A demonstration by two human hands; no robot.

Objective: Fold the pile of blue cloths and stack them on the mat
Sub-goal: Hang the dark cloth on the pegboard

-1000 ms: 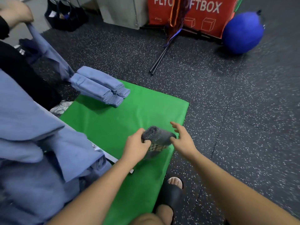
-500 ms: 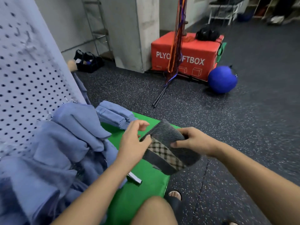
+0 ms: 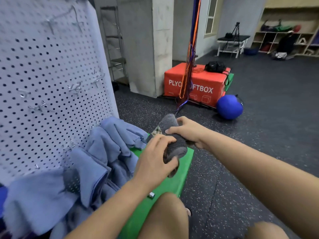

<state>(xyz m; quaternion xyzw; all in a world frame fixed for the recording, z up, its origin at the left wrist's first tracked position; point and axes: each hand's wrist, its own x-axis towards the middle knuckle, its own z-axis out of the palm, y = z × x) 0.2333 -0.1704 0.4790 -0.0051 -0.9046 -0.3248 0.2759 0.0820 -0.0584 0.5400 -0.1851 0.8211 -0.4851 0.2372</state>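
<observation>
Risk of grey cloth (image 3: 170,122) unrolling through slack grip, left hand (image 3: 155,161) and right hand (image 3: 188,131) both curled round it above mat (image 3: 184,166), blue cloths (image 3: 110,147) heaped unfolded at mat's left.

Grey cloth (image 3: 176,147): what you grip in your left hand (image 3: 155,161) and right hand (image 3: 188,131) is a thick ribbed knit, matt and coarse, with a woven checked patch.
Blue cloths (image 3: 96,157): soft, matt woven fabric, limp and creased beside you.
Mat (image 3: 186,163): smooth green covering with a faint sheen.
Floor (image 3: 259,152): dark matt rubber, grainy, flecked with pale specks.
Pegboard (image 3: 51,75): pale, smooth, matt board punched with holes, with thin shiny metal hooks.
Box (image 3: 198,83): red, smooth, vinyl-like skin, slightly glossy.
Ball (image 3: 229,106): blue, smooth, matt.
Pillar (image 3: 155,49): bare concrete, rough and dull.
</observation>
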